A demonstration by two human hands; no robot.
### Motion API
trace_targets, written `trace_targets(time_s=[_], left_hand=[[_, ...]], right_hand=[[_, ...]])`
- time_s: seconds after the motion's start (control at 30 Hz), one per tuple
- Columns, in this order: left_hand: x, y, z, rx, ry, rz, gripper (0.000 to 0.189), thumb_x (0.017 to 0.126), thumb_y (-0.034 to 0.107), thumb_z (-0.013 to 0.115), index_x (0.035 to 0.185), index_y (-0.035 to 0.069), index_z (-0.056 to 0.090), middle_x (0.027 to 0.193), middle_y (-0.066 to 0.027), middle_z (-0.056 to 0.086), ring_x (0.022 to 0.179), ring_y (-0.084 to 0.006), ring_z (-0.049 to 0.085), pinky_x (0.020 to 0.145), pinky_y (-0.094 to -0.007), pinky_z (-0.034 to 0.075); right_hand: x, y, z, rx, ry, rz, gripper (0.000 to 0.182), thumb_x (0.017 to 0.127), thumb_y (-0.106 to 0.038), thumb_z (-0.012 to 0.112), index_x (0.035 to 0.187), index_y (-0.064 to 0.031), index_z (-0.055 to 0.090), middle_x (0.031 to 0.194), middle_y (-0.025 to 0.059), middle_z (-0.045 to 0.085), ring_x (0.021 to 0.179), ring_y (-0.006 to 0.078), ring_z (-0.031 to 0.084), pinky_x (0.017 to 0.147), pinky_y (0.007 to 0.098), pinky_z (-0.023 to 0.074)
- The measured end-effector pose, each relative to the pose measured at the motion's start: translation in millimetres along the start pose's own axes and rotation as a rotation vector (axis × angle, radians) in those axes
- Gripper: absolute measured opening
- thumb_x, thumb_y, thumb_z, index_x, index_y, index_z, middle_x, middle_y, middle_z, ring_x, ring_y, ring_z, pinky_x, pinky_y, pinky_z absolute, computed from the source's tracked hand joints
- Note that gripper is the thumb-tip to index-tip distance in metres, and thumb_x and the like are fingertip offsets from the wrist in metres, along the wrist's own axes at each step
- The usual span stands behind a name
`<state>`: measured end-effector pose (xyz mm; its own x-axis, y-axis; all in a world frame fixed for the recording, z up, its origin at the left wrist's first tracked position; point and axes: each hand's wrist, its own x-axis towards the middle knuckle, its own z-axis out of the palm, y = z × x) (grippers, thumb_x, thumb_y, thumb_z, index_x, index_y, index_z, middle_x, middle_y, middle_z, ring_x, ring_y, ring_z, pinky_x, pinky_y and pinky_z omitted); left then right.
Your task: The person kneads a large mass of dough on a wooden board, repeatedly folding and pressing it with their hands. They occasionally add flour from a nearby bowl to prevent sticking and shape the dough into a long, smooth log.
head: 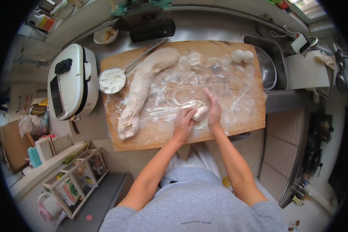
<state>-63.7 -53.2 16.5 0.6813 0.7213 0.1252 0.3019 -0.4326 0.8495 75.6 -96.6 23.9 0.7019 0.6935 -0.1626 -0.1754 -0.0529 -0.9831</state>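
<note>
My left hand (184,121) is curled over the near-left side of a small piece of dough (201,113) at the front of a floured wooden board (168,124). On the other side of that piece, my right hand (214,111) stands on edge, its fingers stretched forward and holding nothing; whether its palm touches the dough is unclear. A long, thick roll of dough (143,84) curves along the board's left side. Further back lies a cut lump of dough (195,61). Two smooth dough balls (237,56) sit touching each other near the far right corner.
A round, long-handled metal vessel of flour (112,81) rests at the board's left edge. Beyond it stands a white rice cooker (71,81). A steel sink (268,68) borders the right side. A white bowl (105,36) and a black object (152,30) sit behind.
</note>
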Motion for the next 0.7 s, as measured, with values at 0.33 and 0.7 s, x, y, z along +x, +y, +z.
trace_targets(time_s=[0.33,0.7], left_hand=[[-7,-1,-9,0.164,-0.087,-0.014,0.071,0.074,0.011,0.069,0.139,0.003,0.04,0.135,-0.0148,0.049,0.128,-0.0342,0.04,0.107,-0.0478,0.029],[10,-30,47,0.066,-0.3,0.211,0.06,0.08,0.015,0.062,0.136,0.002,0.044,0.145,-0.0164,0.041,0.134,-0.0338,0.039,0.113,-0.0505,0.026]], right_hand=[[20,14,6,-1.021,-0.083,-0.559,0.042,0.095,-0.015,0.042,0.134,-0.0001,0.049,0.14,0.0177,0.047,0.135,0.0346,0.037,0.111,0.0441,0.0289],[-3,22,-5,-0.311,-0.091,-0.081,0.048,0.102,-0.028,0.029,0.128,0.0035,0.054,0.139,0.0195,0.048,0.138,0.0339,0.033,0.113,0.0415,0.0242]])
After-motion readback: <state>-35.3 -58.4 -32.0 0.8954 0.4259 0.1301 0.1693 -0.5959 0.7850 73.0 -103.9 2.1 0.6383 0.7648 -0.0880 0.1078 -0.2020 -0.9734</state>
